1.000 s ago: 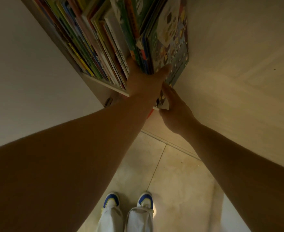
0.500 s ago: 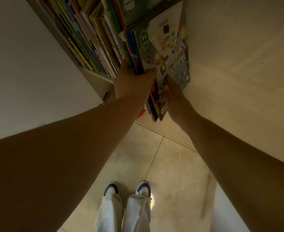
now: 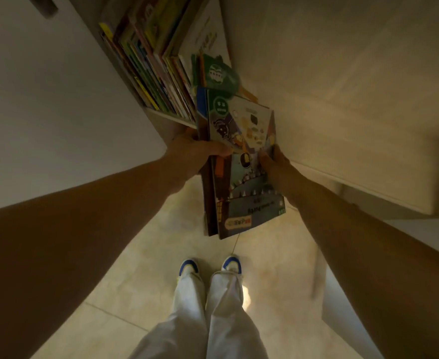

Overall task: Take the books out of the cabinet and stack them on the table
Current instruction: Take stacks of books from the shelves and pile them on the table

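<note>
Gripping a bundle of books (image 3: 241, 161) between them, the left hand (image 3: 195, 154) pinches at nine o'clock, the right hand (image 3: 275, 164) at three.

Illustrated grey-blue book cover (image 3: 249, 193); white trousers (image 3: 200, 320); blue-toed shoes (image 3: 188, 265).

The scene is dim with a warm yellow cast. A bright glare patch lies on the floor tiles (image 3: 246, 294). Both forearms are dark, perhaps in shadow. Edges bend strongly and blur.
</note>
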